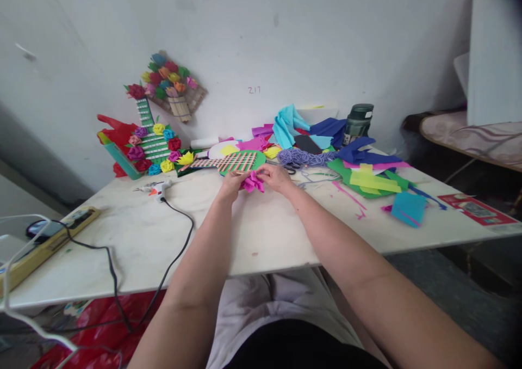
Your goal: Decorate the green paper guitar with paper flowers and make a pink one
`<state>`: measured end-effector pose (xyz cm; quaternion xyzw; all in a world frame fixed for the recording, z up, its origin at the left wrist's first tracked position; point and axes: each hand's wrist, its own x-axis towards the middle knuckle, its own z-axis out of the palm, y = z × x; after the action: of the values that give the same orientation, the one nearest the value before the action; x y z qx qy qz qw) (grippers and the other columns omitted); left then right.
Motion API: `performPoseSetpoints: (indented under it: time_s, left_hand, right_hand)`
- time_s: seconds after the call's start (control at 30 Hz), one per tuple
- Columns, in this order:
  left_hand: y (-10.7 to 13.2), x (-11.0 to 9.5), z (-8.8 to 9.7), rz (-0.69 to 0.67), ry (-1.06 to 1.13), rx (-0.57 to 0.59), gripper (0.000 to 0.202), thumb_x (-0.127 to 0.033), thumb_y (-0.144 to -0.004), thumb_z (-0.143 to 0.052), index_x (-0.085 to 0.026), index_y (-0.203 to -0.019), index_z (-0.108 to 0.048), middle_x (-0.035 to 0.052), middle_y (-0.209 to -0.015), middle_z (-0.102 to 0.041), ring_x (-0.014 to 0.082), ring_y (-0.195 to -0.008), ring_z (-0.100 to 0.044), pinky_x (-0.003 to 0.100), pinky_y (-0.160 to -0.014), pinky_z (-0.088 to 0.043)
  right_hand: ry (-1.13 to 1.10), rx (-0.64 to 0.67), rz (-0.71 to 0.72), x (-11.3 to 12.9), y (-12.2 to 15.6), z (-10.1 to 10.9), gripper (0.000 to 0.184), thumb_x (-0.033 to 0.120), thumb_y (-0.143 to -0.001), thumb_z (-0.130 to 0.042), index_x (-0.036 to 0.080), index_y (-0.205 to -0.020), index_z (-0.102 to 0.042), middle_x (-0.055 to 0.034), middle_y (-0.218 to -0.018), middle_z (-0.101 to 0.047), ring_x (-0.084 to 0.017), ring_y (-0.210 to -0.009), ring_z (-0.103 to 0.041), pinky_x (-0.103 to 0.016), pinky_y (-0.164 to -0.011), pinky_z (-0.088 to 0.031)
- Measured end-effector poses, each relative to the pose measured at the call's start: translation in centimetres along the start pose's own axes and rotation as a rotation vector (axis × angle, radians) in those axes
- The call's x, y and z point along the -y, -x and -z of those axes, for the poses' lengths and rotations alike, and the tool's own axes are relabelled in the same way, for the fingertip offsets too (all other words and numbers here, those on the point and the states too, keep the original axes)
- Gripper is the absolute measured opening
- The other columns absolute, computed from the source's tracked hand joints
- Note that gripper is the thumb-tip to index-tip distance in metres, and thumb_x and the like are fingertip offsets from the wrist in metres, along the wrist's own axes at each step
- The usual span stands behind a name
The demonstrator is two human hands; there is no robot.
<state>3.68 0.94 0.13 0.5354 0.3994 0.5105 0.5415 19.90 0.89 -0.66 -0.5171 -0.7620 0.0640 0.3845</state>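
A bright pink paper flower (253, 182) is pinched between my two hands, low over the white table. My left hand (234, 183) closes on its left side, and my right hand (275, 177) has thumb and fingers together at its upper right edge. Just beyond them lies a green piece with a lattice of thin sticks (240, 161), its long stick-covered neck pointing left. A yellow paper flower (186, 158) rests by the end of that neck. Black scissors (290, 168) lie beside my right hand, partly hidden.
A glue gun (160, 190) with a black cord sits at left, near a power strip (73, 230). A flower-covered stick craft (153, 140) leans on the wall. Purple yarn (305, 158), coloured paper scraps (371, 179) and a dark bottle (358, 124) are at right.
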Motion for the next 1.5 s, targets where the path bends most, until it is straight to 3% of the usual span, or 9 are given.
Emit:
performPoseSetpoints:
  time_s: [0.43, 0.63, 0.93, 1.23, 1.5]
  left_hand:
    - [0.0, -0.3, 0.2, 0.052, 0.0, 0.023, 0.01, -0.017, -0.053, -0.067, -0.013, -0.052, -0.057, -0.0004, -0.041, -0.053, 0.0068, -0.037, -0.045, 0.018, -0.039, -0.033]
    - [0.4, -0.3, 0.2, 0.071, -0.004, -0.01, 0.017, -0.026, -0.057, -0.069, -0.014, -0.058, -0.057, -0.0014, -0.046, -0.055, 0.0075, -0.041, -0.048, 0.019, -0.043, -0.038]
    - [0.3, -0.1, 0.9, 0.101, -0.025, 0.119, 0.031, -0.022, -0.053, -0.075, -0.013, -0.079, -0.064, 0.0029, -0.064, -0.065, 0.0132, -0.054, -0.059, 0.026, -0.055, -0.048]
    - [0.4, -0.2, 0.9, 0.038, -0.024, 0.081, 0.03, -0.024, -0.051, -0.078, -0.013, -0.074, -0.061, 0.0016, -0.062, -0.064, 0.0125, -0.054, -0.059, 0.027, -0.057, -0.049]
    - [0.3, -0.1, 1.3, -0.02, -0.021, 0.068, 0.032, -0.026, -0.05, -0.079, -0.014, -0.073, -0.061, 0.0005, -0.063, -0.064, 0.0117, -0.055, -0.059, 0.025, -0.057, -0.049]
  right_hand:
    - [-0.012, -0.006, -0.019, 0.1, 0.2, 0.1, 0.024, 0.039, -0.079, -0.059, 0.034, -0.099, -0.071, 0.0024, -0.096, -0.073, -0.016, -0.086, -0.066, -0.024, -0.072, -0.046]
    - [0.071, 0.003, 0.015, 0.2, 0.1, 0.3, 0.024, 0.039, -0.079, -0.059, 0.033, -0.099, -0.071, 0.0015, -0.096, -0.073, -0.017, -0.089, -0.066, -0.025, -0.073, -0.046]
    - [0.054, 0.061, 0.063, -0.3, 0.1, 1.1, 0.026, 0.036, -0.082, -0.057, 0.031, -0.104, -0.069, -0.0009, -0.096, -0.072, -0.017, -0.088, -0.065, -0.024, -0.069, -0.044]
    - [-0.009, 0.04, 0.184, -1.9, -0.2, 1.0, 0.023, 0.03, -0.082, -0.058, 0.029, -0.101, -0.071, -0.0012, -0.098, -0.071, -0.015, -0.089, -0.063, -0.022, -0.069, -0.043]
    - [-0.183, -0.049, 0.172, -3.2, -0.7, 0.6, 0.018, 0.028, -0.073, -0.068, 0.023, -0.088, -0.075, -0.0044, -0.096, -0.07, -0.015, -0.081, -0.062, -0.023, -0.065, -0.044]
